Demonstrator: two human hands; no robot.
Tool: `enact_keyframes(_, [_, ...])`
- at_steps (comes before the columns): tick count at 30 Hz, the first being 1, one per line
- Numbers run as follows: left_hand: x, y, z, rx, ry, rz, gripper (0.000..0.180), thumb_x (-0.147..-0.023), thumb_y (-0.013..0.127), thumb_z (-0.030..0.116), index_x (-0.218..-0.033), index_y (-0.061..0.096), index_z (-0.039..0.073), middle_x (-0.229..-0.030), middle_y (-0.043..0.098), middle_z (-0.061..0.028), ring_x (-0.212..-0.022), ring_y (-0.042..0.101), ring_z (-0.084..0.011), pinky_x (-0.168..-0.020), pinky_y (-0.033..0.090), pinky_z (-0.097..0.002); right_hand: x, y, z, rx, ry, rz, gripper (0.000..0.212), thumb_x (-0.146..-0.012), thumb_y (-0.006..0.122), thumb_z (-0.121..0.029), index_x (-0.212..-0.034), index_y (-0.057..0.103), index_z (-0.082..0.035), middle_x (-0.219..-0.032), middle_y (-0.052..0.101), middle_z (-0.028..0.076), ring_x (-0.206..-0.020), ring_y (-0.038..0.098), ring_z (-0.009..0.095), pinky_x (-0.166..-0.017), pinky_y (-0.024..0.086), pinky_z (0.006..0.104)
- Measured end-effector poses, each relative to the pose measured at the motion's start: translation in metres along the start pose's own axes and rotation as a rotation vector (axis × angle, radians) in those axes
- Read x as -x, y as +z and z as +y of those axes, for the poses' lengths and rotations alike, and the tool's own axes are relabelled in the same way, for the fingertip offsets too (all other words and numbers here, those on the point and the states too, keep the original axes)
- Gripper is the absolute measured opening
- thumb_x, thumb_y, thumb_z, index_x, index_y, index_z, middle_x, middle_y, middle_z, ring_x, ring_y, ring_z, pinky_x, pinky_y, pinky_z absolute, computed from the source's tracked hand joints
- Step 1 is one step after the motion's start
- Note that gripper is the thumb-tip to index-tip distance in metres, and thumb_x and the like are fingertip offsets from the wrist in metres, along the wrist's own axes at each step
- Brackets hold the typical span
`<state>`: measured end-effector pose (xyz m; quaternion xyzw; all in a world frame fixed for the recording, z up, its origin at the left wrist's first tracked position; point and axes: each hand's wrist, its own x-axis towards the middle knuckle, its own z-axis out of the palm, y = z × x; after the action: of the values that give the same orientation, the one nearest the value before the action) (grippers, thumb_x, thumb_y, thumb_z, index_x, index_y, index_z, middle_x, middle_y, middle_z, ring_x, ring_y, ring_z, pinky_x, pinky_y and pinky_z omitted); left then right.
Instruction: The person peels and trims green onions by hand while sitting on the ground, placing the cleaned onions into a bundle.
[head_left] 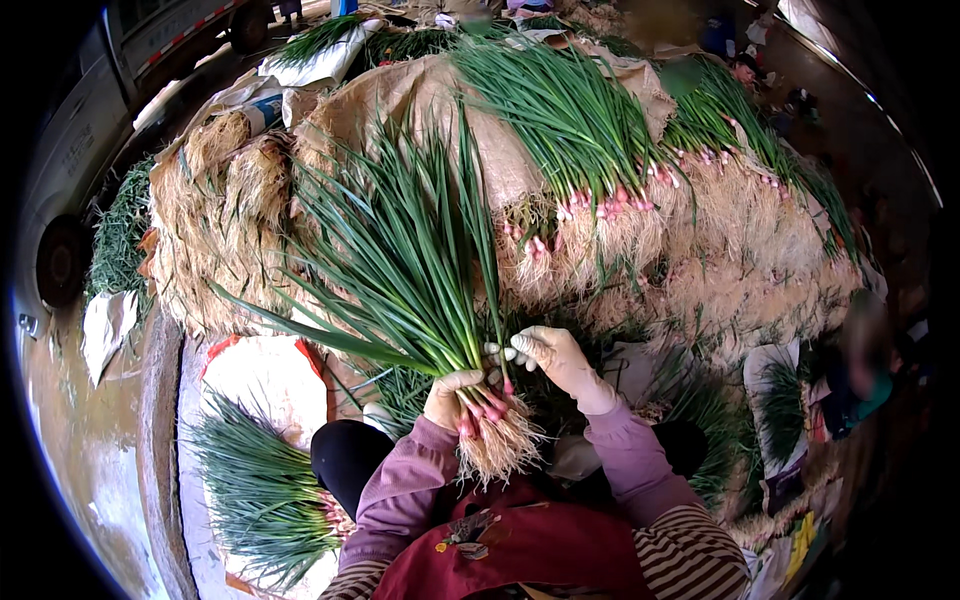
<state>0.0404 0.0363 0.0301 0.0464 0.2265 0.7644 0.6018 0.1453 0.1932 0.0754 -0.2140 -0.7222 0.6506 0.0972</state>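
My left hand (452, 399), in a pale glove, is wrapped round a bunch of green garlic (415, 270) just above its pink bulbs. Its long leaves fan away from me, and pale stringy roots (498, 445) hang toward my lap. Along the bunch's right side, one stalk (495, 290) stands slightly apart, its bulb level with the others. My right hand (560, 362), also gloved, has its thumb and fingers pinched together at this stalk's lower part. Whether the fingertips grip the stalk or a small loose bit there is too fine to make out.
Ahead lies a large root-covered heap under burlap (400, 90), with laid-out green garlic (570, 120) on top. Another bunch (265, 490) rests on a white sack (265, 385) at left. A vehicle (75, 150) stands far left; a person (868, 385) is at right.
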Motion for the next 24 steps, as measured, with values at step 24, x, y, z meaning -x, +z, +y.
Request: enact_keyframes(24, [0.011,0.025,0.009,-0.03,0.033,-0.016,0.034,-0.067,0.061,0.005,-0.099,0.048,0.003,-0.081,0.052,-0.0096,-0.065,0.057,-0.0241,-0.052,0.053,-0.033,-0.095,-0.156,-0.127,1.294,-0.084,0.901,0.026,-0.081,0.059,-0.025,-0.087,0.063,-0.001,-0.081,0.063,0.017,-0.075,0.063,0.032,-0.064,0.048,0.0414])
